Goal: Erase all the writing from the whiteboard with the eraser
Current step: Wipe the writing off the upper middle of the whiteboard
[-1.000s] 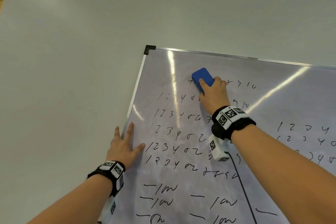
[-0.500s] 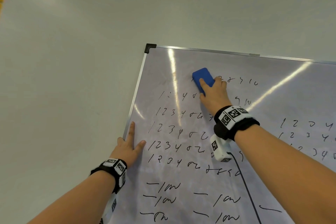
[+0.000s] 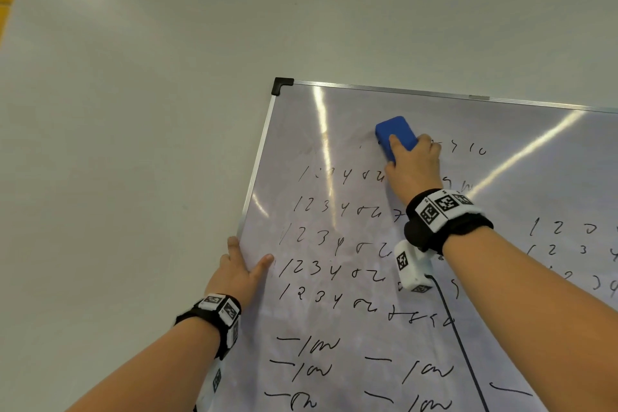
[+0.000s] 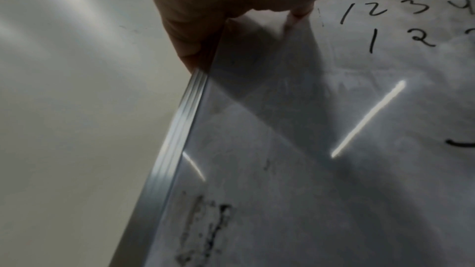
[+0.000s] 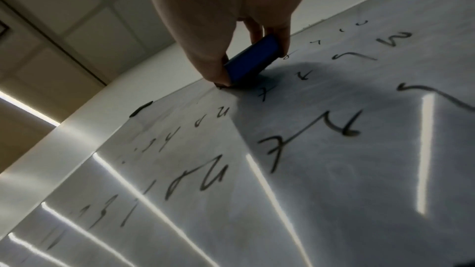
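Note:
The whiteboard (image 3: 468,124) hangs on a pale wall and carries rows of black handwritten numbers (image 3: 334,237), with dashes and scribbles lower down. My right hand (image 3: 412,144) grips the blue eraser (image 3: 394,134) and presses it flat on the top row, near the upper left. A few digits (image 3: 468,147) stand to its right. In the right wrist view, thumb and fingers clamp the eraser (image 5: 252,60) by its sides. My left hand (image 3: 250,249) holds the board's left metal frame (image 4: 180,129), fingers at the outer edge, thumb (image 4: 298,11) on the surface.
Bare wall (image 3: 133,177) lies left of and above the board. A black corner cap (image 3: 282,85) marks its top left. A black cable (image 3: 461,344) hangs from my right wrist across the lower writing. A dark smudge (image 4: 205,230) sits near the left frame.
The eraser has shifted slightly to the right along the top row. My left hand, earlier spread flat across the frame, has drawn its fingers together onto the frame edge.

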A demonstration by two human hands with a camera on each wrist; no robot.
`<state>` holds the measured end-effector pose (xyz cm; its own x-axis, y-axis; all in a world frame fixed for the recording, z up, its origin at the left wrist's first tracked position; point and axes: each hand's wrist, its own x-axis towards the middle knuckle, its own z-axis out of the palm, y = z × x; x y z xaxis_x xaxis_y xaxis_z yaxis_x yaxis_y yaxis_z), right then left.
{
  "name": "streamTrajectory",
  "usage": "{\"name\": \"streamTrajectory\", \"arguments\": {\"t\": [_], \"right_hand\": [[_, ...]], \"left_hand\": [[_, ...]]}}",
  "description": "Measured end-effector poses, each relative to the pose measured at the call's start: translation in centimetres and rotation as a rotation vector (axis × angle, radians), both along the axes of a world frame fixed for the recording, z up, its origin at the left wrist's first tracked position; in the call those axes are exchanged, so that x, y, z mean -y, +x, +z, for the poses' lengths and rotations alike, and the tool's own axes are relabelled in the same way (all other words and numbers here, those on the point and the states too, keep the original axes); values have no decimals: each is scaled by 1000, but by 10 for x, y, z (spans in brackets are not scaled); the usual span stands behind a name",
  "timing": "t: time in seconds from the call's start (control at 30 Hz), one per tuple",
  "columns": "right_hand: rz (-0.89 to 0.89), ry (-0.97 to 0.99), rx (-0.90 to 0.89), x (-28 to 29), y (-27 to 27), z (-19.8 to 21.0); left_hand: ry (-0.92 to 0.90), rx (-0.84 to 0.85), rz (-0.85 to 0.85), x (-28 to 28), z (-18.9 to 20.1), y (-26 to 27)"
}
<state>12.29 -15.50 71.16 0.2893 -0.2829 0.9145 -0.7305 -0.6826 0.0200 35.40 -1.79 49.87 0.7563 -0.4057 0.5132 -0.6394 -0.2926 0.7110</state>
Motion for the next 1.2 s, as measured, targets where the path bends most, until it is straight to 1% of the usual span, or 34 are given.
{"name": "streamTrajectory", "arguments": {"t": [0.07, 0.17, 0.2, 0.23, 0.33, 0.37, 0.4, 0.5, 0.53, 0.57, 0.67, 0.7, 0.8, 0.83, 0.87, 0.9, 0.97, 1.0, 1.03, 1.1, 1.13, 1.17, 1.2], "right_hand": [[9, 25, -2, -3, 3, 0], [71, -15, -151, -8, 9, -8], [79, -32, -174, -9, 8, -10], [77, -36, -161, -8, 6, -9], [20, 16, -22, -7, 1, -5], [12, 30, -9, -8, 1, -5], [20, 31, -29, -11, 3, -7], [64, -19, -167, -15, 13, -18], [58, -35, -175, -14, 11, -18], [37, -34, -146, -11, 8, -15], [-27, 35, 18, -3, -4, -5], [-28, 47, 17, -2, -6, -4], [29, 16, -141, -2, -7, -8], [31, -7, -164, 0, -10, -8], [13, -24, -139, 2, -14, -6], [-16, -22, -77, 3, -17, -3], [-58, 39, 33, 2, -21, 1], [-49, 65, 32, 0, -19, 1], [-20, 73, -13, -1, -16, 0], [53, 49, -154, -2, -11, -3], [62, 26, -199, -1, -12, -3], [45, 5, -194, 0, -13, -2], [17, -2, -141, 3, -16, 0]], "left_hand": [[-9, -24, 19, 2, -1, 0], [0, -51, 41, 2, -4, -1], [2, -51, 45, 2, -4, -1], [6, -49, 48, 2, -5, 0], [18, -32, 53, 2, -7, 2], [18, -28, 54, 3, -7, 3], [18, -22, 58, 4, -7, 3], [23, -15, 71, 5, -7, 4], [22, -14, 68, 5, -7, 4], [20, -13, 62, 5, -7, 5], [15, 3, 54, 6, -8, 7], [14, 5, 55, 7, -8, 7], [17, 8, 68, 7, -8, 7], [16, 10, 71, 7, -8, 6], [15, 13, 73, 6, -8, 5], [15, 12, 74, 6, -8, 5], [15, 9, 74, 5, -8, 4], [18, 9, 76, 5, -8, 4], [22, 11, 77, 6, -7, 4], [25, 11, 82, 6, -7, 4], [25, 11, 81, 6, -7, 4], [25, 9, 78, 5, -7, 4], [24, 10, 75, 5, -7, 4]]}}
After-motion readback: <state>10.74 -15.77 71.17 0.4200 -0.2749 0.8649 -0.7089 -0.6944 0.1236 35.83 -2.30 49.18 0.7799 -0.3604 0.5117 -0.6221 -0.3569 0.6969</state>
